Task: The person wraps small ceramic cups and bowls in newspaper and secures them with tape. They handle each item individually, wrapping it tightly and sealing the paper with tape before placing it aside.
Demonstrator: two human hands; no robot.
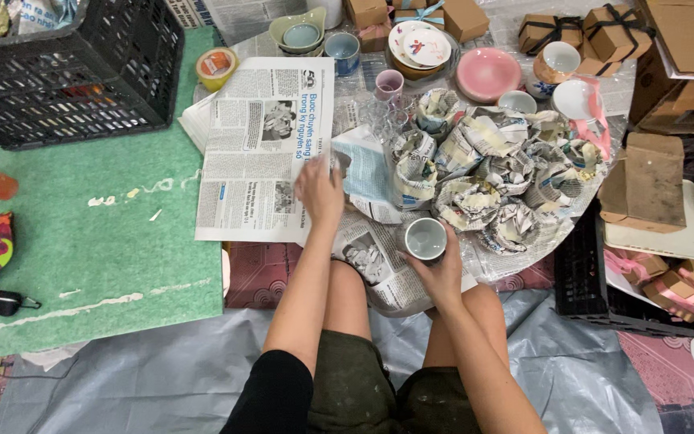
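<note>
My right hand [442, 273] grips a small grey cup [426, 239] from below, just above my knees. My left hand [318, 190] reaches forward with its fingers pressed on the right edge of a stack of newspaper sheets [260, 145] lying on the floor. A loose crumpled sheet [367, 249] lies between both hands. A heap of newspaper-wrapped pieces [496, 181] sits right of the cup.
Bare cups and bowls, a pink plate [487, 74] and small brown gift boxes [612, 32] stand at the back. A black crate [74, 72] is at far left on a green mat [82, 241], with a tape roll [216, 66]. Another crate holding ribboned boxes [676, 281] stands right.
</note>
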